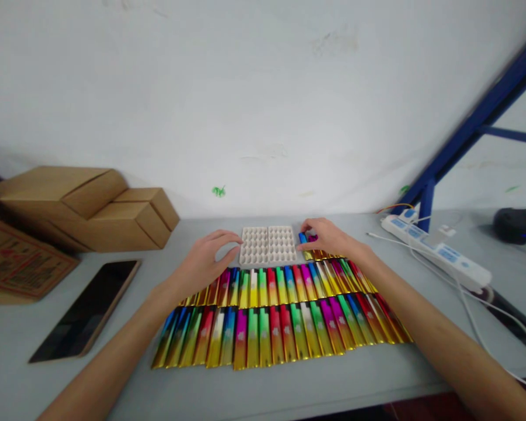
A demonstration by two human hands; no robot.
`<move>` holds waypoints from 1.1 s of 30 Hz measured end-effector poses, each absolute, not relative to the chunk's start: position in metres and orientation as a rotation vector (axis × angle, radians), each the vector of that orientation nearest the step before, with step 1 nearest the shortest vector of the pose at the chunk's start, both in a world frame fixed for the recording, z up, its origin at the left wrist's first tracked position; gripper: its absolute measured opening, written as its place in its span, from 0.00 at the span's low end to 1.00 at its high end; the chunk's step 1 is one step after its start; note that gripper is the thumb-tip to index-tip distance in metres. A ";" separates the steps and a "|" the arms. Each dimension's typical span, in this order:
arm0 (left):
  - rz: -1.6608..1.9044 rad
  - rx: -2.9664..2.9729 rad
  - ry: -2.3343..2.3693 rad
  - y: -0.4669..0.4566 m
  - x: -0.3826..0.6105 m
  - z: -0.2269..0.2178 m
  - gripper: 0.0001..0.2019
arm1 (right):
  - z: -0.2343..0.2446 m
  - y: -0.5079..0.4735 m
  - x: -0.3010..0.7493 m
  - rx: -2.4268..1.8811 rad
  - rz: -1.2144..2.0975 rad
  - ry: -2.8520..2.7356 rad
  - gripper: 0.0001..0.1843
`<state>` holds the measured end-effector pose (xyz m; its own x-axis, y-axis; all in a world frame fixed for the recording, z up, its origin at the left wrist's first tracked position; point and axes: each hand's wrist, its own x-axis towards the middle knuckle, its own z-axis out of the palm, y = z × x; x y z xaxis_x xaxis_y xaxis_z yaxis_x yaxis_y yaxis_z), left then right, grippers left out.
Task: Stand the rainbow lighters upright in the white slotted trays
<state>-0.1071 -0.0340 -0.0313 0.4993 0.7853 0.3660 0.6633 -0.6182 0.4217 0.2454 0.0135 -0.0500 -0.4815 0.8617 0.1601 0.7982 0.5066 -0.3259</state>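
Two rows of slim, shiny lighters (263, 336) lie side by side, their bright colours fading to gold. Behind them are two white trays (267, 261) with grids of small pockets, close together. My left hand (213, 254) is open at the left edge of the trays, thumb and fingers apart with nothing between them. To the right of the trays, my right hand (326, 237) curls over a shorter group of lighters (319, 255). Its thumb and index finger close around the blue one at the left end. The palm hides part of that group.
Cardboard boxes (87, 202) stand at the back left, and a dark phone or tablet (85, 310) lies in front. On the right are a white power strip (438, 251), a white cable (467, 304) and a black device (515, 225). A blue metal frame (460, 143) rises there.
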 end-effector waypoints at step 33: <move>0.691 2.226 1.175 -0.094 -0.019 -0.010 0.15 | 0.012 -0.084 0.189 -1.071 0.531 -2.038 0.13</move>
